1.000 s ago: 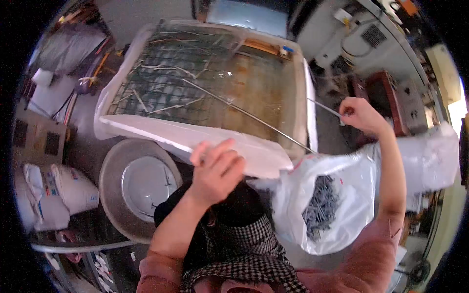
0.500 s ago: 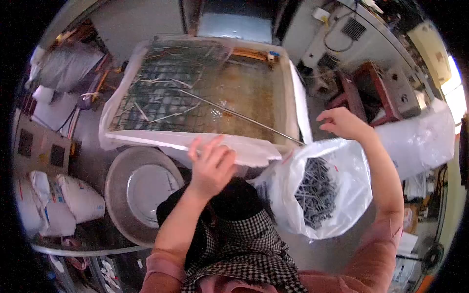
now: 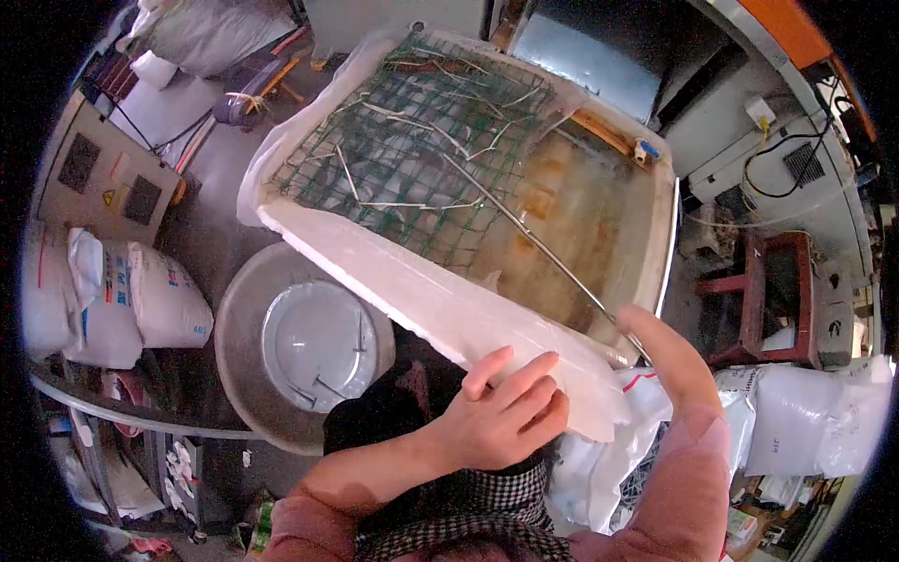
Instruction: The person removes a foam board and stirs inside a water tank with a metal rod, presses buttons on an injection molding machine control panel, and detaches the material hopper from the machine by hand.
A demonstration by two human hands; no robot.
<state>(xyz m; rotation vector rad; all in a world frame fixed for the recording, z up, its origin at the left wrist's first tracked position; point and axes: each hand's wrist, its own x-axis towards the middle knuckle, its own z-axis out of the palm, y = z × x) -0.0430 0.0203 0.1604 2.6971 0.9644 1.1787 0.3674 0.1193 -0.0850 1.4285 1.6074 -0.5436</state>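
Note:
My left hand (image 3: 510,417) has its fingers apart and slightly bent, over the near edge of a white foam board (image 3: 449,290). The board lies along the near side of a water-filled tank (image 3: 660,234). Green netting (image 3: 375,155) covers the tank's left part. A thin metal rod (image 3: 534,239) lies slantwise across the tank. My right hand (image 3: 641,328) is at the tank's near right corner, beside the rod's lower end; its fingers are blurred and partly hidden. Below it, my forearm partly covers a white plastic bag (image 3: 585,478) of grey metal pieces (image 3: 639,478).
At the left is a round basin (image 3: 239,375) with a few grey pieces inside. White sacks (image 3: 164,295) stand beyond it. On the right are a dark red stool (image 3: 749,309) and a clear plastic-wrapped bundle (image 3: 796,426). Grey cabinets stand behind.
The view has turned. My right hand has moved from beyond the tank's right side to its near corner; the thin piece in it earlier is not visible now. My left hand has shifted rightward along the board.

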